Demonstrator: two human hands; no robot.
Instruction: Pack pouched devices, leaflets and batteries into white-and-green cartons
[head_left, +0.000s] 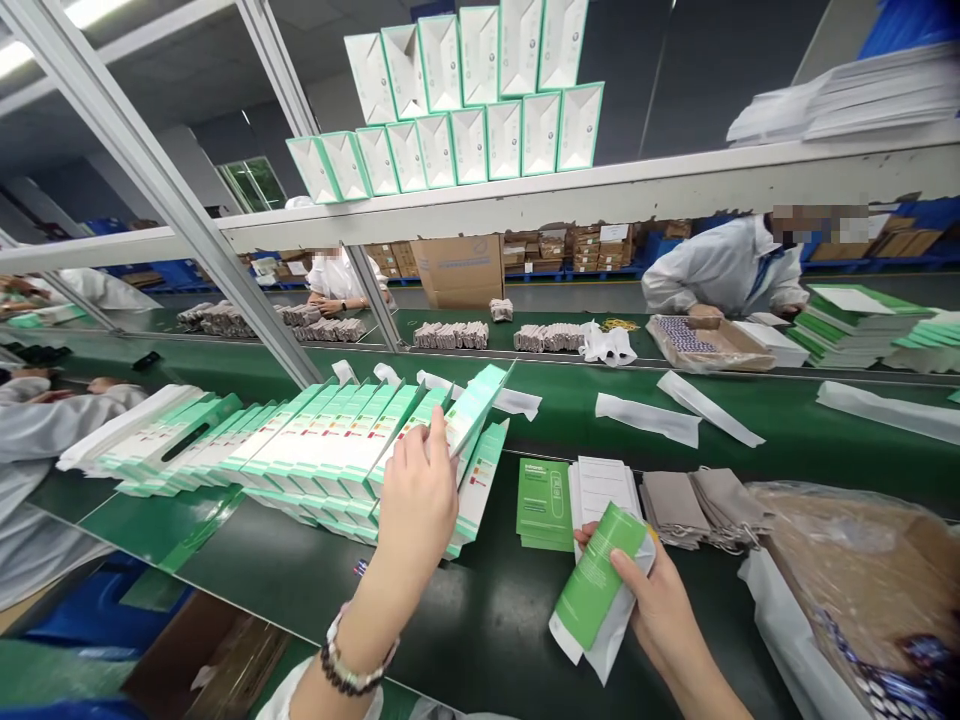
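My left hand [421, 490] is closed on a green-and-white carton [476, 405] at the right end of a row of similar cartons [322, 430]. This carton tilts up above its neighbours; my thumb is largely hidden. My right hand [651, 585] grips a folded green leaflet [604, 575] together with a white sheet or pouch [611, 650], whose kind I cannot make out. Just behind that hand lie green printed booklets [544, 500] and white printed leaflets [600, 490]. Grey-beige drawstring pouches [675, 508] are stacked to their right.
A plastic-lined cardboard box [847, 560] stands at the right. White strips [646, 418] lie on the green conveyor belt [570, 385] beyond. More cartons stand on the overhead shelf [510, 198]. Co-workers sit across the line, one [720, 265] at right; another person's sleeve [67, 420] is at left.
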